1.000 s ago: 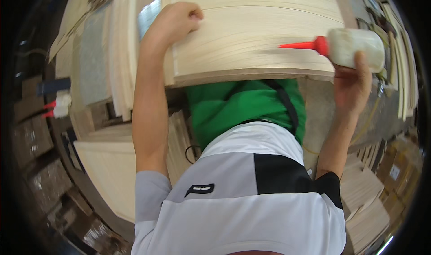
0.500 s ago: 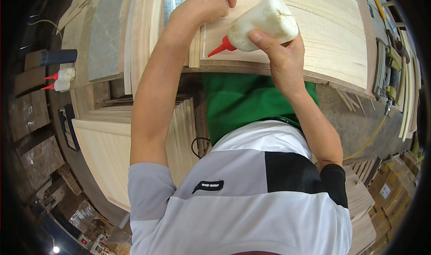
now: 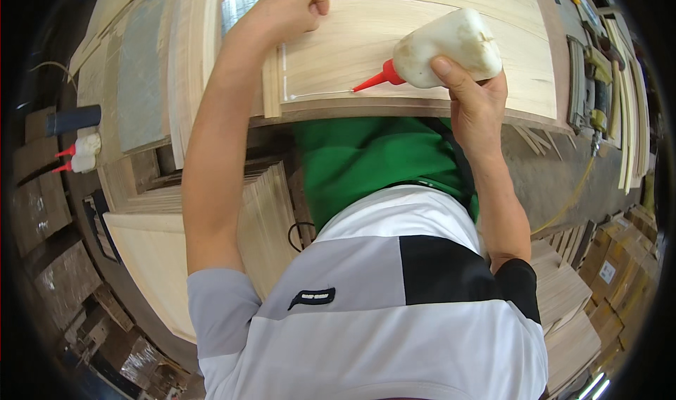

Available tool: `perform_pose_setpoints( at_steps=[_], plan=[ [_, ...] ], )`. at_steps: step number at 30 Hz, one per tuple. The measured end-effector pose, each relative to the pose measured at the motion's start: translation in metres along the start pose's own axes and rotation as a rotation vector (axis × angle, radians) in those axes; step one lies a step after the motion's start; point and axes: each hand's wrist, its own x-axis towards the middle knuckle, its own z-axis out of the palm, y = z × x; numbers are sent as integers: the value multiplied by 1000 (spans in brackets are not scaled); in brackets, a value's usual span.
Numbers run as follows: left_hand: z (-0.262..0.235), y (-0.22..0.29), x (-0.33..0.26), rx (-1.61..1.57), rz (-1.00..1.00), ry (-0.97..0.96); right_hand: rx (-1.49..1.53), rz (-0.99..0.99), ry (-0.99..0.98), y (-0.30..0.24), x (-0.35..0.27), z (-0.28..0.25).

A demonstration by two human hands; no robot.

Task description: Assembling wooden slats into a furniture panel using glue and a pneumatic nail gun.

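My right hand (image 3: 475, 97) grips a white plastic glue bottle (image 3: 451, 48) tilted over a pale wooden panel (image 3: 493, 62). Its red nozzle points left and down, with the tip at the panel's near edge. From that tip a thin white glue line (image 3: 317, 94) runs left to the panel's near-left corner. Another white line (image 3: 284, 69) follows the left edge, beside a narrow wooden strip (image 3: 272, 83). Above the panel's left part, my left hand (image 3: 296, 7) is closed with curled fingers. Whatever it holds, if anything, is hidden under the hand.
Two more red-tipped glue bottles (image 3: 86, 152) stand at far left, near a dark cylinder (image 3: 74, 120). Stacked wooden panels (image 3: 264, 217) stand below the bench. On the right are a nail gun (image 3: 600, 108), a yellow hose (image 3: 574, 199) and cardboard boxes (image 3: 620, 259).
The bottle in my right hand has moved right along the panel's near edge, and a white glue line now trails behind its nozzle. My left hand stays closed near the panel's left side.
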Motion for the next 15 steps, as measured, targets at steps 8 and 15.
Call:
perform_pose_setpoints(
  at_steps=[8, 15],
  plan=[
    [-2, 2, -5, 48, 9, 8, -15, -82, 153, -25, -13, -69],
    [-3, 5, -3, -10, 8, -12, -111, -213, 367, -57, -28, -149]
  ],
)
